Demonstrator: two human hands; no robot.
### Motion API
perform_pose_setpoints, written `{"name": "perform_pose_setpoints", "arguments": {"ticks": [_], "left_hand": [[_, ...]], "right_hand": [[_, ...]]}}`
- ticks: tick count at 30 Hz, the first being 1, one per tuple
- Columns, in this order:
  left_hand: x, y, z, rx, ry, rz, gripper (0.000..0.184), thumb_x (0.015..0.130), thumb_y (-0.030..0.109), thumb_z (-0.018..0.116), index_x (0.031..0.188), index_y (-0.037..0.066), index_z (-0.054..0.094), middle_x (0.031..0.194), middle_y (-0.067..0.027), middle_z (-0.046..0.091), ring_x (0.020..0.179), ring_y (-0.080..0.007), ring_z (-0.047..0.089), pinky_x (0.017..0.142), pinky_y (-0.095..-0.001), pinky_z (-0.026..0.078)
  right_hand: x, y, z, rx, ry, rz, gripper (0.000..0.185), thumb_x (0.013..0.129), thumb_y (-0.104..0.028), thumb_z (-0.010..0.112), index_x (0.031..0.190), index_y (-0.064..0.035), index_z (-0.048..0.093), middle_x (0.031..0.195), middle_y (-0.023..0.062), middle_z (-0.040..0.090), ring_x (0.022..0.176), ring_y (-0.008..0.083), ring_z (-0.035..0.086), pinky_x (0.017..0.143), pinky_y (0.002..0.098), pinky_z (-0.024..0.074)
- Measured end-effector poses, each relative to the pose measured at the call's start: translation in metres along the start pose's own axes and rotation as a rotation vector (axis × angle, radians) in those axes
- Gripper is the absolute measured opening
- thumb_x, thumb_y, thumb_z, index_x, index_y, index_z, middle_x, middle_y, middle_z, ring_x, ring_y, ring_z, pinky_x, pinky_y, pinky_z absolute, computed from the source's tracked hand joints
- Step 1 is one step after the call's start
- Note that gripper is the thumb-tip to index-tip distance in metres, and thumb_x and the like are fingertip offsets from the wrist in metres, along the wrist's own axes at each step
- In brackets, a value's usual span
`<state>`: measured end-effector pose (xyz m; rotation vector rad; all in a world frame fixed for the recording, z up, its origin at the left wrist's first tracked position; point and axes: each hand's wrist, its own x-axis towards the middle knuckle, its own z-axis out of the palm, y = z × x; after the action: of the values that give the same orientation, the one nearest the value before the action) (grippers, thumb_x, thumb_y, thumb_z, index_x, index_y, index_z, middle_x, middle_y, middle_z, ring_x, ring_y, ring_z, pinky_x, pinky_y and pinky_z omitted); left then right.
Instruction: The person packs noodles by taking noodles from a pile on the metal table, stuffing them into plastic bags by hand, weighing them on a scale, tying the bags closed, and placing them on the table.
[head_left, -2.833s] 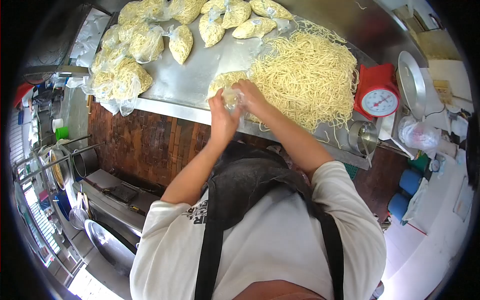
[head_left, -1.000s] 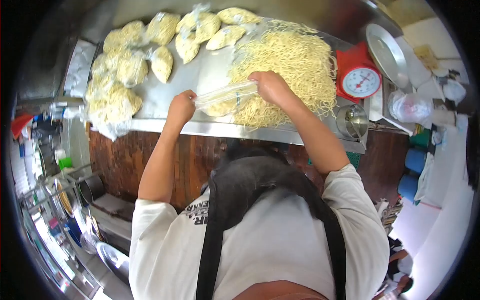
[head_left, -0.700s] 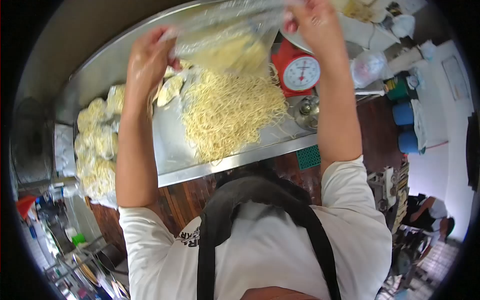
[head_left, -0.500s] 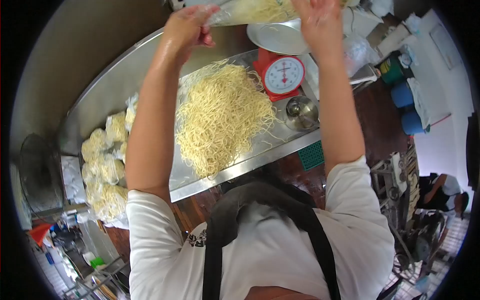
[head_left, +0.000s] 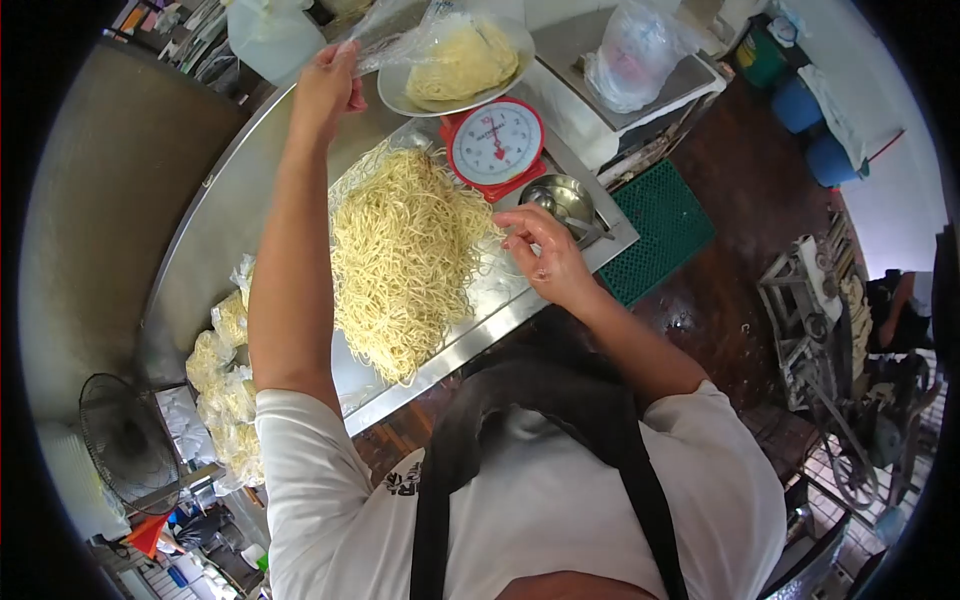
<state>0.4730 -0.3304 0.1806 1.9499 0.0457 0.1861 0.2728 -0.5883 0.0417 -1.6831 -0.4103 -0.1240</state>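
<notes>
Left hand (head_left: 336,84): It pinches the loose top of the noodle bag (head_left: 465,62).
Right hand (head_left: 548,254): It holds nothing. Its fingers are a bit bent, beside the noodle pile (head_left: 405,262) and the metal bowl (head_left: 558,200).
Noodle bag: It sits in the round pan (head_left: 396,90) on the red scale (head_left: 496,145), just to the right of the left hand and farther away than the right hand.
Scale trouble: The left hand could lift or drag the bag while it sits there. Then the needle might show the wrong weight.
Pan trouble: A hard tug on the bag top could slide or tip the pan.
Bag trouble: I can't see a knot. If the top slips from the left hand, noodles might spill out.
Bowl trouble: The bowl is just past the right hand, and a handle sticks out of it. A quick sweep could bump it.
Pile trouble: The noodles lie between the left arm and the right hand, close to the front edge of the worktop (head_left: 510,312). A sleeve or arm could brush some off.
</notes>
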Motion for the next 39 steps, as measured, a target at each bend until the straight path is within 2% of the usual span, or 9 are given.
{"name": "perform_pose_setpoints", "arguments": {"ticks": [9,18,23,28,31,34,37,38,39], "left_hand": [[0.027,0.023,0.028,0.236,0.122,0.083,0.055,0.082,0.037,0.073,0.121,-0.001,0.062,0.069,-0.0038,0.062,0.051,-0.0125,0.055,0.053,-0.0294,0.051],[0.019,0.024,0.049,-0.088,0.124,0.118,0.029,0.096,0.021,0.06,0.117,0.002,0.062,0.067,-0.0001,0.053,0.051,-0.0101,0.049,0.049,-0.029,0.048],[-0.024,0.057,0.038,-0.457,0.171,0.307,0.017,0.099,0.018,0.055,0.105,0.003,0.063,0.066,0.001,0.049,0.051,-0.0103,0.045,0.047,-0.0278,0.043],[-0.116,0.115,-0.005,-0.635,0.003,0.511,0.018,0.099,0.018,0.055,0.103,0.001,0.062,0.066,0.0006,0.051,0.051,-0.0076,0.045,0.044,-0.0249,0.038],[-0.168,0.1,-0.028,-0.452,0.078,0.312,0.018,0.099,0.019,0.055,0.097,0.004,0.064,0.064,0.0017,0.049,0.047,-0.0083,0.045,0.044,-0.0239,0.041],[-0.202,0.006,-0.05,-0.339,-0.098,-0.031,0.02,0.097,0.015,0.057,0.108,0.001,0.066,0.075,-0.002,0.059,0.064,-0.0087,0.057,0.059,-0.0242,0.047],[-0.264,-0.113,-0.09,0.153,-0.149,-0.203,0.082,0.091,0.027,0.069,0.151,0.002,0.019,0.116,-0.0148,0.061,0.105,-0.0239,0.06,0.094,-0.0369,0.049],[-0.291,-0.165,-0.101,0.331,-0.194,-0.254,0.103,0.08,0.029,0.079,0.152,-0.001,0.012,0.14,-0.0293,0.044,0.131,-0.035,0.045,0.107,-0.0404,0.04],[-0.321,-0.214,-0.106,0.371,-0.329,-0.296,0.108,0.076,0.029,0.082,0.152,-0.003,0.012,0.152,-0.0309,0.026,0.142,-0.0375,0.029,0.117,-0.0407,0.026]], "right_hand": [[0.005,0.02,-0.039,0.035,-0.01,-0.016,0.024,0.087,0.003,0.056,0.109,-0.0002,0.064,0.097,0.0125,0.062,0.078,0.0219,0.062,0.07,0.0297,0.0511],[-0.001,0.039,-0.055,0.004,-0.067,0.057,0.03,0.087,0.005,0.056,0.116,-0.0007,0.06,0.101,0.0094,0.06,0.085,0.017,0.063,0.079,0.0277,0.053],[0.055,0.007,-0.056,-0.409,0.194,-0.249,0.077,0.081,-0.014,0.075,0.144,0.0002,0.033,0.135,0.0227,0.049,0.123,0.0355,0.051,0.101,0.043,0.0444],[0.124,-0.066,-0.024,-0.627,0.259,-0.466,0.11,0.075,-0.035,0.08,0.148,0.0096,0.012,0.147,0.0341,0.029,0.137,0.0512,0.026,0.114,0.0566,0.0196],[0.107,-0.061,0.049,-0.334,-0.102,-0.359,0.1,0.078,-0.04,0.077,0.147,0.006,0.021,0.142,0.0307,0.038,0.131,0.0454,0.039,0.108,0.0502,0.0318],[0.053,-0.008,0.13,-0.068,-0.335,-0.072,0.066,0.084,-0.041,0.072,0.131,-0.0005,0.05,0.12,0.0223,0.062,0.109,0.0358,0.061,0.093,0.04,0.0477],[-0.008,0.068,0.196,0.306,-0.517,0.257,0.036,0.089,-0.032,0.066,0.111,-0.0033,0.065,0.1,0.0176,0.07,0.093,0.0326,0.068,0.084,0.036,0.0521],[-0.02,0.079,0.213,0.433,-0.562,0.315,0.029,0.09,-0.028,0.065,0.106,-0.0037,0.068,0.096,0.0169,0.071,0.09,0.0323,0.068,0.083,0.0356,0.0525],[-0.027,0.025,0.212,-0.113,-0.691,0.268,0.029,0.089,-0.018,0.066,0.114,-0.0038,0.065,0.105,0.0189,0.068,0.1,0.0312,0.066,0.089,0.0374,0.05]]}}
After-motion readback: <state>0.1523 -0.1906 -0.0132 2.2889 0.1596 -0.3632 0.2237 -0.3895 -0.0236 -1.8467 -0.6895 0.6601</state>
